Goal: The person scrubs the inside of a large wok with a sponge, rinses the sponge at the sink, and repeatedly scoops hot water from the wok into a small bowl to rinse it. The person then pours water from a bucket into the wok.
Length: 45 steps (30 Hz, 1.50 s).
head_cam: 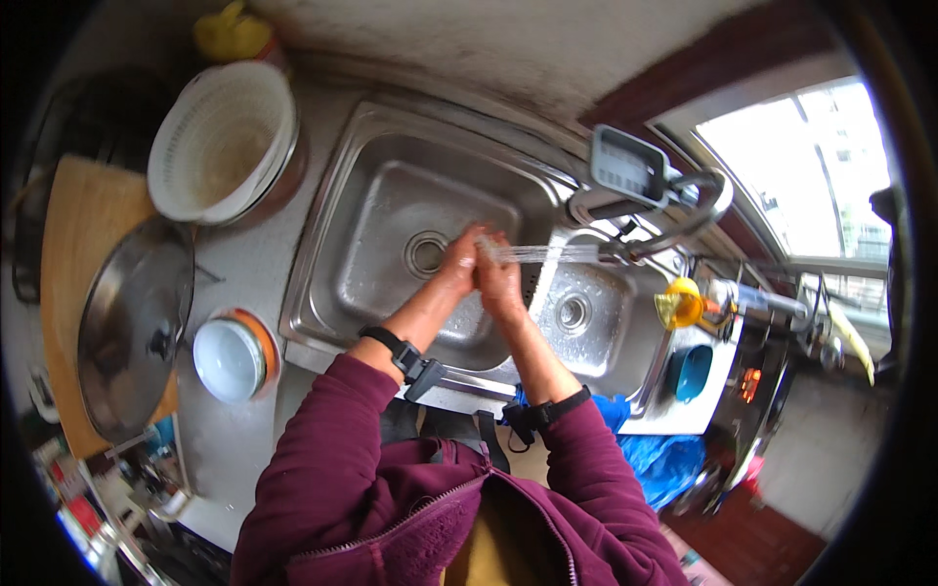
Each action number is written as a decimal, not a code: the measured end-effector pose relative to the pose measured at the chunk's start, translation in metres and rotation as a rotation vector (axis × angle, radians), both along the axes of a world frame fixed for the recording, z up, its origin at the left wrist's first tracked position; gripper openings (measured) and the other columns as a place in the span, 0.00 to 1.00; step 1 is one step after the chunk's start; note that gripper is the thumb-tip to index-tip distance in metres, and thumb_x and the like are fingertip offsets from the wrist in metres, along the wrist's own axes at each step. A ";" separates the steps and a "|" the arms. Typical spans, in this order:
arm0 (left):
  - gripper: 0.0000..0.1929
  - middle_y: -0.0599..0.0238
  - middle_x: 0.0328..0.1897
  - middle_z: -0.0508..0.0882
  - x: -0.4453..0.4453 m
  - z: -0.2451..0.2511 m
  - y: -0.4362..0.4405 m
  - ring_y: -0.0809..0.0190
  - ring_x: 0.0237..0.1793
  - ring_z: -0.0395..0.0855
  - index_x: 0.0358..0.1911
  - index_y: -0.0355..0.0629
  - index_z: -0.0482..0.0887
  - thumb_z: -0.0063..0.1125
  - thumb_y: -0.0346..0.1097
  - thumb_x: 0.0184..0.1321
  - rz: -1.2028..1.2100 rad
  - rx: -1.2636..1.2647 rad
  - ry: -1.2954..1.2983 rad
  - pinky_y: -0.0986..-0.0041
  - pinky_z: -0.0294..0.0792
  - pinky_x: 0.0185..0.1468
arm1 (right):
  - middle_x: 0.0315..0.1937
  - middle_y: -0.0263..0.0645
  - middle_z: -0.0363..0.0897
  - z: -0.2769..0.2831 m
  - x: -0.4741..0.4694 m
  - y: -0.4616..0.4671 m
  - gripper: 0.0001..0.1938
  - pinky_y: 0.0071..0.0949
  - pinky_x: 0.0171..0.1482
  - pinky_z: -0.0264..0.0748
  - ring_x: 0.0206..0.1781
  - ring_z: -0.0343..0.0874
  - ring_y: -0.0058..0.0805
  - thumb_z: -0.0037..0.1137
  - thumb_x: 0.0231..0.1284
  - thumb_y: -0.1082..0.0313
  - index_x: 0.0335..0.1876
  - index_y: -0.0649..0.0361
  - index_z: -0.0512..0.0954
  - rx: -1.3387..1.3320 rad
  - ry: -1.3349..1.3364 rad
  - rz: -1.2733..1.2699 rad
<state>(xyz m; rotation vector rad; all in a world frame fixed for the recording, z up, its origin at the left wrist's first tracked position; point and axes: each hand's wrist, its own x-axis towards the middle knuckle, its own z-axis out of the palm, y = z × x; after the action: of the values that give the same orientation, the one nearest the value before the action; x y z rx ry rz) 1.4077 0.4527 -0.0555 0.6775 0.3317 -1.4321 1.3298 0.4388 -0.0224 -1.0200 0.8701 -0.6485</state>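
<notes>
My left hand (462, 256) and my right hand (501, 282) are pressed together over the large basin of a stainless steel sink (366, 212). A stream of water (549, 254) from the curved metal faucet (689, 234) runs onto them. Both look wet. No object shows in either hand, though blur and splashing hide how the fingers lie. The large basin's round drain (427, 255) sits just left of my left hand. To the right of my right hand is the smaller basin (608, 315), wet with drops, with its own drain strainer (573, 313).
Left of the sink stand a white plastic colander (220, 146), a stack of bowls (229, 360) and a metal pot lid (135, 329) on a wooden cutting board (62, 293). A grey plastic basket (630, 165) is by the faucet. A teal container (690, 372) and blue plastic bag (663, 469) are at right.
</notes>
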 end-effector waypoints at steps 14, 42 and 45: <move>0.36 0.47 0.68 0.58 -0.057 0.033 0.006 0.50 0.67 0.60 0.70 0.42 0.46 0.51 0.45 0.65 0.106 0.288 -0.973 0.63 0.56 0.67 | 0.41 0.35 0.77 -0.011 -0.019 -0.053 0.13 0.28 0.45 0.74 0.42 0.76 0.28 0.44 0.68 0.60 0.50 0.59 0.73 0.576 -0.164 0.094; 0.11 0.71 0.28 0.77 -0.018 0.001 0.006 0.69 0.28 0.73 0.32 0.42 0.78 0.47 0.41 0.66 -0.009 0.309 -0.327 0.73 0.68 0.32 | 0.25 0.55 0.77 0.003 0.001 -0.033 0.20 0.43 0.32 0.69 0.28 0.77 0.49 0.44 0.67 0.56 0.27 0.67 0.75 -0.780 0.621 0.209; 0.15 0.63 0.31 0.80 0.005 -0.012 0.010 0.67 0.30 0.75 0.35 0.36 0.79 0.48 0.43 0.67 -0.030 0.242 -0.146 0.71 0.69 0.34 | 0.31 0.60 0.75 -0.003 -0.009 -0.003 0.14 0.49 0.38 0.70 0.37 0.76 0.58 0.44 0.64 0.61 0.30 0.65 0.73 -0.752 0.668 0.320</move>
<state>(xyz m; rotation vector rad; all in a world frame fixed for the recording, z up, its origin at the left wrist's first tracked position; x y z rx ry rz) 1.4124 0.4631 -0.0673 0.9815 0.3851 -1.3745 1.3208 0.4355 -0.0249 -2.0852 1.0170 -0.3477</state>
